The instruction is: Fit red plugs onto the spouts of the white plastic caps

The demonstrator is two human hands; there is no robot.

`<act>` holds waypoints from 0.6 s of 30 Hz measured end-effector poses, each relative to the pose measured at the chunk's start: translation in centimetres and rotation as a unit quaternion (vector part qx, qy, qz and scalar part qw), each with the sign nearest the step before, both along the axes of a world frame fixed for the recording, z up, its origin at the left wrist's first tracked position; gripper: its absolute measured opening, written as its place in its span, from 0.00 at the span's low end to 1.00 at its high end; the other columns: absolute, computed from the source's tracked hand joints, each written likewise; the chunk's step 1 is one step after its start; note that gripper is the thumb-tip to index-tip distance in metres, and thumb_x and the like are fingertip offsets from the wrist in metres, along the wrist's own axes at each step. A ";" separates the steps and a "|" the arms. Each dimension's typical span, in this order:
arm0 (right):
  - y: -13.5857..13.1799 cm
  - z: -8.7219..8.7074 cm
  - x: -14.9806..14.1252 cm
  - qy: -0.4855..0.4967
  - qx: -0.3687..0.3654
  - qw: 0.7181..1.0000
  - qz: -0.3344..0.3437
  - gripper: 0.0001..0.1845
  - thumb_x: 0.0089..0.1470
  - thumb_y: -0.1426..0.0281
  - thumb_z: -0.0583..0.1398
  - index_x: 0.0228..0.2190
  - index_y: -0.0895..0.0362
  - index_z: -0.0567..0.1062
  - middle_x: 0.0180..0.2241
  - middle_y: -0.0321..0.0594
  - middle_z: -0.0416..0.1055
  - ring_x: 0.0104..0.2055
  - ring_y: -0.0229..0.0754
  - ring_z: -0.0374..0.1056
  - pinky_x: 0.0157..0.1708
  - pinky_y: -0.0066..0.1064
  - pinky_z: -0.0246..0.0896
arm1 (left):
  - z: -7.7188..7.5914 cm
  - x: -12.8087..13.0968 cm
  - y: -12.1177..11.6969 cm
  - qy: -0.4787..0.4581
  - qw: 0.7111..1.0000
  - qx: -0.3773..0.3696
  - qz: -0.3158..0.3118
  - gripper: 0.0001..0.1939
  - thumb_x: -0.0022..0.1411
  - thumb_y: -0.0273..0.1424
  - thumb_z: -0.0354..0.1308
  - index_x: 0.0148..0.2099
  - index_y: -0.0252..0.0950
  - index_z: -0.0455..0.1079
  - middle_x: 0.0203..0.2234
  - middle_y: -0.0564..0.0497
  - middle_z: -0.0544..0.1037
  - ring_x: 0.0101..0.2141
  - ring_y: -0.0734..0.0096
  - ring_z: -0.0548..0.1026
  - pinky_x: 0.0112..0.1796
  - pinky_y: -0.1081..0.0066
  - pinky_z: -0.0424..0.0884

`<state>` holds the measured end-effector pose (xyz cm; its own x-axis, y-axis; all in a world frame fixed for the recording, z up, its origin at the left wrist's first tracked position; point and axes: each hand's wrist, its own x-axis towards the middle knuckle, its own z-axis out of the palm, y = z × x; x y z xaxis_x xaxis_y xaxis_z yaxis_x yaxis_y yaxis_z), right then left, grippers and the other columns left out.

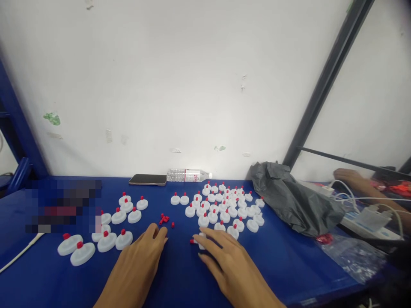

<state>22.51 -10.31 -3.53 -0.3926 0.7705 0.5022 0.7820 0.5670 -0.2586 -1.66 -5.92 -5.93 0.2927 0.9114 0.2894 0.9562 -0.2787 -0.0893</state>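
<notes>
My left hand is low over the blue table, fingers curled and pinched together; whatever lies between the fingertips is hidden. Just beyond it is a small pile of loose red caps, with one red cap apart. My right hand has its fingers around a white round lid, which is turned on edge with its red tip pointing left, partly covered by the fingers. Many white lids with red tips crowd beyond the right hand. A looser group of white lids sits left of my left hand.
A phone and a clear water bottle lie along the wall. On the right are a grey plastic bag, a clear bag and a power strip with cables. Another person's arm shows at far right.
</notes>
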 end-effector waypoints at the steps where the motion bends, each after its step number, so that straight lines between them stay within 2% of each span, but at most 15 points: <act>1: 0.2 -0.2 -0.1 0.020 -0.006 1.000 -0.005 0.23 0.59 0.68 0.62 0.55 0.41 0.71 0.55 0.36 0.74 0.52 0.52 0.74 0.52 0.43 0.73 | 0.2 0.1 -0.1 -0.009 1.000 -0.008 0.000 0.22 0.69 0.27 0.38 0.47 0.40 0.75 0.40 0.43 0.76 0.29 0.58 0.79 0.25 0.63 0.74; 4: 0.1 -0.5 0.0 0.071 -0.016 0.997 -0.032 0.15 0.60 0.67 0.62 0.49 0.46 0.73 0.47 0.36 0.79 0.47 0.47 0.77 0.46 0.35 0.76 | 0.9 0.6 -0.4 -0.045 0.999 -0.026 0.004 0.21 0.70 0.27 0.38 0.45 0.40 0.74 0.39 0.46 0.77 0.32 0.60 0.80 0.27 0.65 0.74; 6: -0.2 -0.6 0.2 0.083 0.002 0.996 -0.045 0.12 0.60 0.64 0.62 0.46 0.49 0.72 0.44 0.36 0.80 0.44 0.47 0.78 0.45 0.34 0.76 | 1.5 0.9 -0.8 -0.076 0.997 -0.034 0.004 0.20 0.69 0.27 0.38 0.43 0.40 0.73 0.38 0.47 0.77 0.32 0.61 0.80 0.30 0.66 0.74; 9: -0.5 -0.5 0.2 0.081 0.030 0.995 -0.052 0.12 0.58 0.61 0.63 0.43 0.50 0.72 0.42 0.37 0.80 0.43 0.49 0.78 0.44 0.37 0.75 | 2.2 1.1 -1.3 -0.132 0.990 -0.035 -0.021 0.17 0.68 0.28 0.41 0.42 0.41 0.72 0.34 0.49 0.79 0.31 0.62 0.81 0.31 0.67 0.74; 13: -1.0 0.5 0.8 0.095 0.049 0.992 -0.061 0.11 0.59 0.58 0.62 0.41 0.49 0.74 0.38 0.35 0.80 0.39 0.46 0.78 0.40 0.34 0.74 | 2.0 1.0 -1.5 -0.194 0.978 0.012 -0.076 0.14 0.68 0.31 0.43 0.41 0.44 0.71 0.30 0.54 0.80 0.26 0.65 0.80 0.26 0.69 0.72; 15: -1.2 1.2 2.3 0.124 0.079 0.984 -0.102 0.10 0.62 0.58 0.59 0.39 0.50 0.75 0.37 0.36 0.79 0.38 0.45 0.77 0.39 0.32 0.72 | 1.6 1.0 -1.6 -0.206 0.971 0.049 -0.108 0.14 0.69 0.32 0.43 0.42 0.45 0.71 0.33 0.54 0.81 0.27 0.67 0.81 0.28 0.70 0.74; 18: -0.9 1.7 6.0 0.147 0.107 0.952 -0.248 0.14 0.63 0.57 0.56 0.37 0.52 0.76 0.37 0.40 0.79 0.38 0.46 0.76 0.41 0.34 0.70 | 1.2 1.2 -1.7 -0.206 0.963 0.092 -0.149 0.15 0.72 0.33 0.42 0.45 0.45 0.71 0.36 0.54 0.81 0.29 0.69 0.81 0.31 0.73 0.77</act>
<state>28.50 -11.25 -1.86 0.1739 0.6920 0.7006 0.8790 0.2117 -0.4272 -0.43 -7.57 -4.71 0.3587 0.7268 0.5857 0.8010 -0.5619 0.2067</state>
